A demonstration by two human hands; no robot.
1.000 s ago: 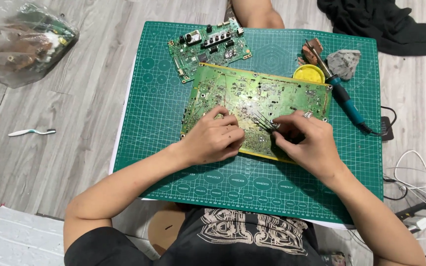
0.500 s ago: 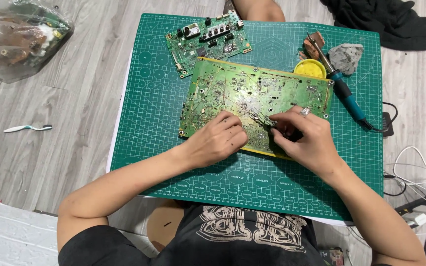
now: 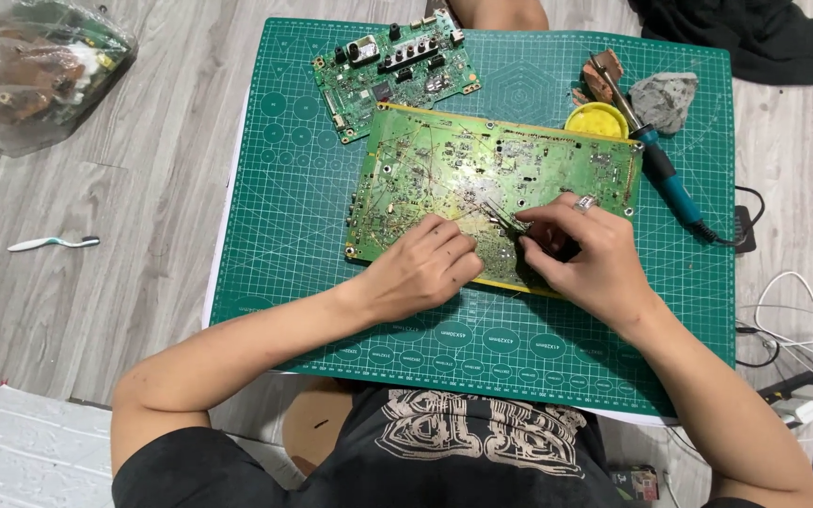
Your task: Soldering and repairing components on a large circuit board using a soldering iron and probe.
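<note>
A large yellow-green circuit board lies on a green cutting mat. My left hand rests on the board's near edge, fingers curled and pressing it down. My right hand, a ring on one finger, pinches thin metal tweezers whose tips touch the board's middle. A smaller green circuit board with black parts lies at the mat's far side, its corner tucked next to the large board.
A blue-handled soldering iron lies at the mat's right beside a yellow round tin and a grey sponge. A plastic bag of parts and a white toothbrush lie on the wooden floor left. Cables trail right.
The view has shifted slightly. My right hand with the tweezers has moved a little across the board; my left hand stays on the board's near edge.
</note>
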